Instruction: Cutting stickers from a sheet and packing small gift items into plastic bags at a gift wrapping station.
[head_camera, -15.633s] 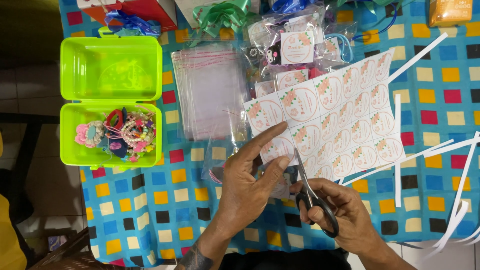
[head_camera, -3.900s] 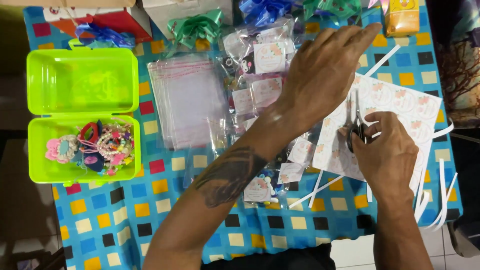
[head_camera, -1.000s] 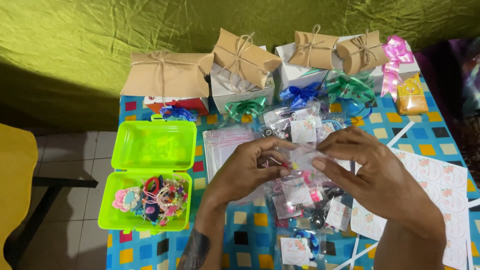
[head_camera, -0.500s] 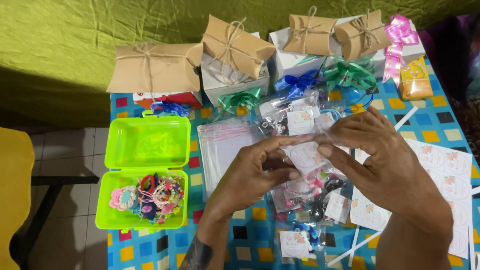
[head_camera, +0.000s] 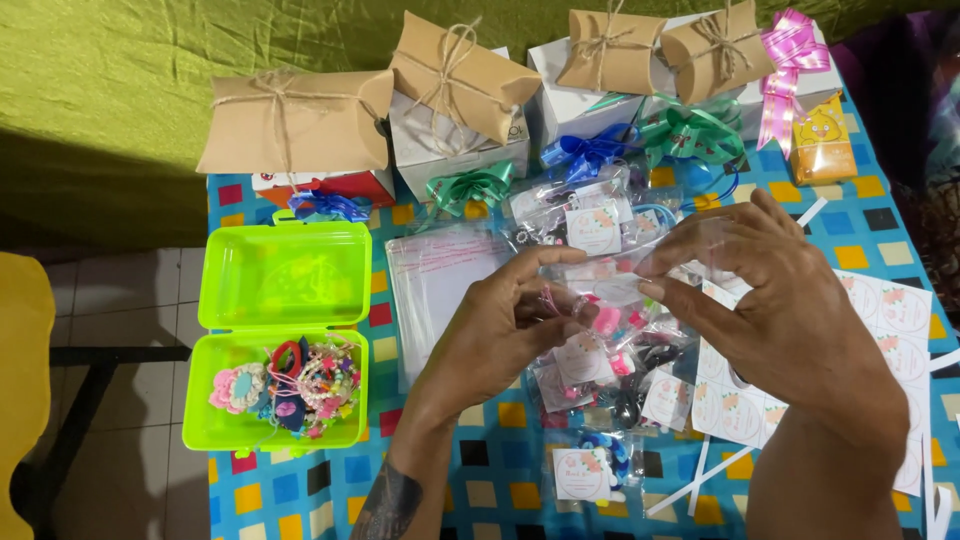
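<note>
A small clear plastic bag with pink pieces inside is held above the middle of the table, which is covered by a blue cloth with coloured squares. The bag's top edge is pinched between thumb and fingers of the left hand on one side and of the right hand on the other, both grips pressed together on the plastic. Beneath the hands a heap of filled bags with round labels is spread toward the near edge. A stack of empty clear bags lies just left of the hands. Near the left edge an open lime-green box is set, its lower half filled with colourful hair accessories. A sheet of round stickers lies by the right edge. Along the far edge, brown pillow boxes tied with twine, white boxes and ribbon bows are lined up.
</note>
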